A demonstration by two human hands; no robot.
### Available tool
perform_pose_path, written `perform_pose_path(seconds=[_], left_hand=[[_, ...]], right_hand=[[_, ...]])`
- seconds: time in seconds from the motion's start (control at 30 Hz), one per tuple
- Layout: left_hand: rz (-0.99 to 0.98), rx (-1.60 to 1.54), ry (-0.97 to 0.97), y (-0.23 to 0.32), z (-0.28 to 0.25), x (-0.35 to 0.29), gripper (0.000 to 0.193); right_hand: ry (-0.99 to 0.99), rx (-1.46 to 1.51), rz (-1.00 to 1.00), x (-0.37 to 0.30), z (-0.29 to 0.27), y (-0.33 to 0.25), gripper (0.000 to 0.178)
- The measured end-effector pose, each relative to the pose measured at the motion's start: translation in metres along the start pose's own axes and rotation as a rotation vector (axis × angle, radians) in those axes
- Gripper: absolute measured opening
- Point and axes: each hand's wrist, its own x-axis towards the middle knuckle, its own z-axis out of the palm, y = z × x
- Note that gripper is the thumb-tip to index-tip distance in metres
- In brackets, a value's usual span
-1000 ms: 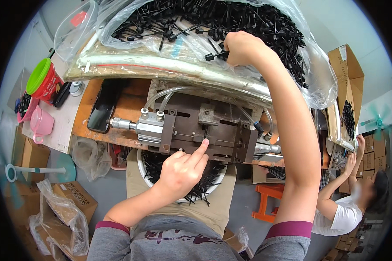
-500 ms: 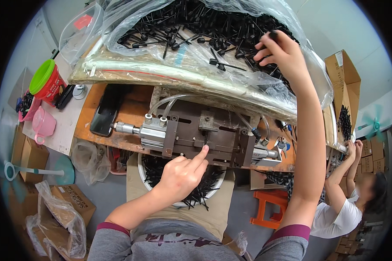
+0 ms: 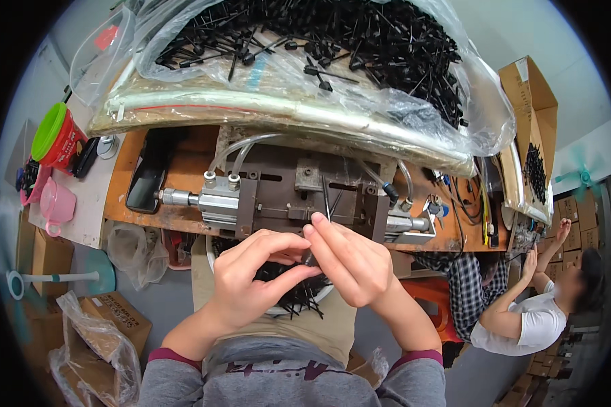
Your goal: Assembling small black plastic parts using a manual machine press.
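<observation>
My right hand [image 3: 352, 263] has its fingers closed on black plastic pieces with long thin stems [image 3: 326, 195]; two stems stick up past its fingertips. My left hand [image 3: 251, 273] curls in from the other side, thumb and index finger meeting at a dark lower end between the hands. How firmly it grips there is partly hidden. Both hands are just in front of a brown metal fixture [image 3: 271, 222] with a silver air cylinder [image 3: 218, 207] at its left end. Below the hands, a white tub [image 3: 276, 311] on my lap holds more such black pieces [image 3: 308, 296].
A plastic-lined tray [image 3: 183, 102] heaped with black pieces [image 3: 400, 54] spans the far side. A dark phone [image 3: 146, 180] lies left of the fixture. Further left are a red bucket [image 3: 62, 150] and pink cup [image 3: 57, 202]. Another person [image 3: 523, 315] sits at the right.
My right hand has come down from the heap in the tray to the front of the fixture with black pieces. My left hand has drawn back from pointing at the fixture and meets the right.
</observation>
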Motion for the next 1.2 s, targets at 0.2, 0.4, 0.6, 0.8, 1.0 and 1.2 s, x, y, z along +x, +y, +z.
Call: perform_pose_path(seconds=[0.2, 0.4, 0.6, 0.8, 1.0, 1.2], left_hand=[[0.153, 0.405, -0.108, -0.011, 0.006, -0.009, 0.028], [0.266, 0.717, -0.191, -0.035, 0.019, -0.018, 0.026], [0.261, 0.868, -0.251, -0.030, 0.024, -0.013, 0.025], [0.214, 0.788, -0.255, -0.034, 0.021, -0.010, 0.025], [0.230, 0.808, -0.235, -0.033, 0.021, -0.009, 0.022], [0.232, 0.780, -0.234, -0.035, 0.020, -0.009, 0.023]], right_hand=[[0.119, 0.095, 0.344, -0.017, -0.004, 0.006, 0.039], [0.163, 0.347, 0.512, -0.020, -0.017, -0.006, 0.046], [0.352, 0.538, 0.620, -0.029, -0.012, -0.015, 0.029], [0.105, 0.342, 0.614, -0.031, -0.021, -0.018, 0.030], [0.029, 0.252, 0.569, -0.035, -0.010, -0.033, 0.028], [-0.024, 0.257, 0.489, -0.041, -0.004, -0.038, 0.029]])
